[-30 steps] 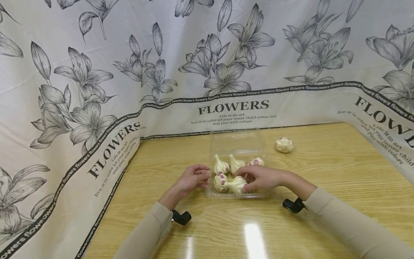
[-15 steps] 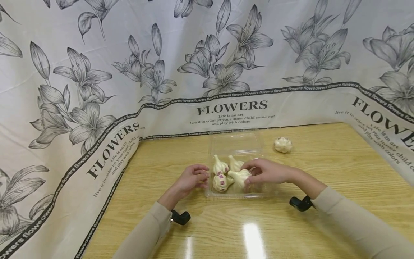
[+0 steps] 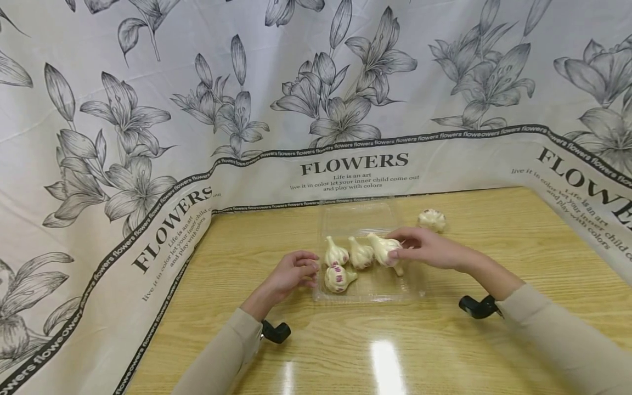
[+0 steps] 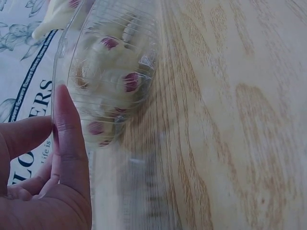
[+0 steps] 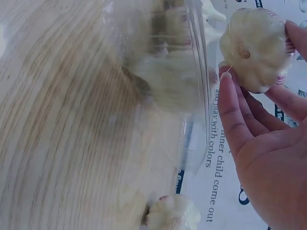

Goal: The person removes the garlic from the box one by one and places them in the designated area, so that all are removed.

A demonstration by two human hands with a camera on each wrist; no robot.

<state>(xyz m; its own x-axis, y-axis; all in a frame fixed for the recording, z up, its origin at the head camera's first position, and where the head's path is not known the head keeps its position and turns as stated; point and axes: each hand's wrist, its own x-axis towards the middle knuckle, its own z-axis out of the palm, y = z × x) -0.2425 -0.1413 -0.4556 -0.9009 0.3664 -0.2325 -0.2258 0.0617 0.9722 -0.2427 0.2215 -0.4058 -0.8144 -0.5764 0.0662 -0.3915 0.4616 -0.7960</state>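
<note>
My right hand (image 3: 434, 249) holds a cream garlic bulb (image 3: 382, 249) with purple patches above the right part of a clear plastic box (image 3: 375, 293). In the right wrist view, thumb and fingertips grip this garlic bulb (image 5: 256, 50) around its sides, above the box's rim. My left hand (image 3: 291, 272) pinches the box's left rim between thumb and finger, as the left wrist view shows. Inside the box lie a back-left bulb (image 3: 337, 254), a back-middle bulb (image 3: 361, 255) and a front-left bulb (image 3: 338, 278). Beneath the held bulb, a stem (image 3: 399, 270) of another bulb shows, the rest hidden.
A loose garlic bulb (image 3: 432, 218) rests on the wooden table (image 3: 257, 241) behind my right hand. The box's clear lid (image 3: 360, 216) stands open at the back. A white flower-printed cloth (image 3: 355, 104) hangs around the table's back and sides.
My right hand has lifted the garlic bulb from the box's front middle and carried it back and to the right. My left hand has stayed at the box's rim.
</note>
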